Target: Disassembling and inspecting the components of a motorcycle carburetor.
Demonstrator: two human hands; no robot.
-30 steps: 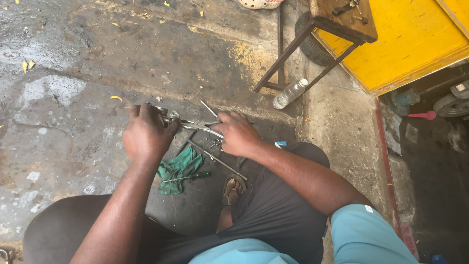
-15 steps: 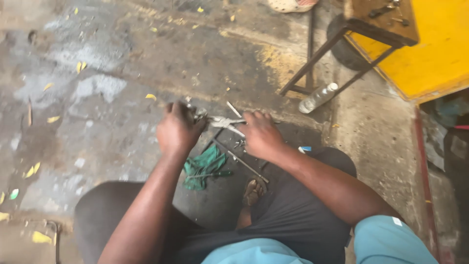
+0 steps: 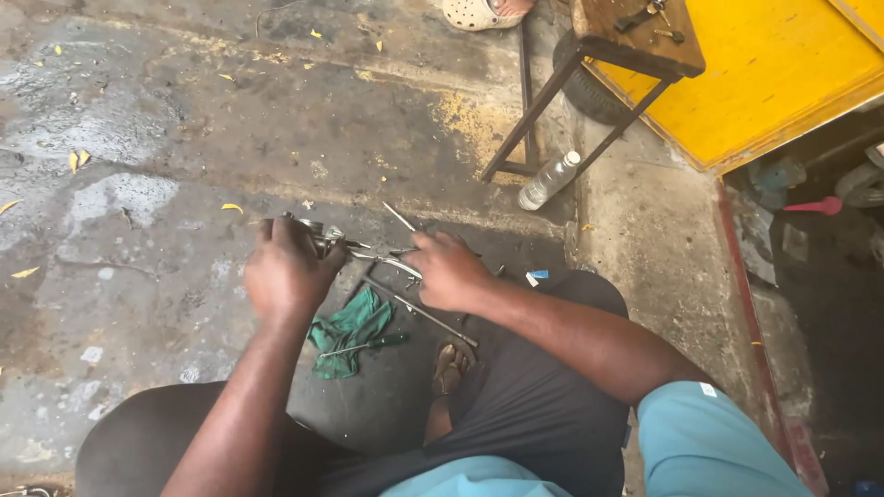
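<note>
I sit over a stained concrete floor with both arms stretched forward. My left hand (image 3: 287,274) is closed around one end of a small shiny metal part (image 3: 324,237). My right hand (image 3: 448,271) grips the other end, where thin metal arms (image 3: 391,262) stick out between the hands. What the fingers do on the part is hidden. Just below the hands a long thin metal rod (image 3: 419,310) lies on the floor. Beside it is a crumpled green rag (image 3: 350,329) with a slim tool (image 3: 364,346) on top.
A clear plastic bottle (image 3: 549,180) lies by the legs of a metal-framed stool (image 3: 635,41) with small tools on its wooden seat. A yellow board (image 3: 783,74) and a dark tyre (image 3: 589,87) are at upper right. A sandalled foot (image 3: 481,13) shows at the top edge.
The view has drifted, so the hands and stool sit at slightly different places in the frame. Both hands keep their hold on the metal part; rod and rag have not moved.
</note>
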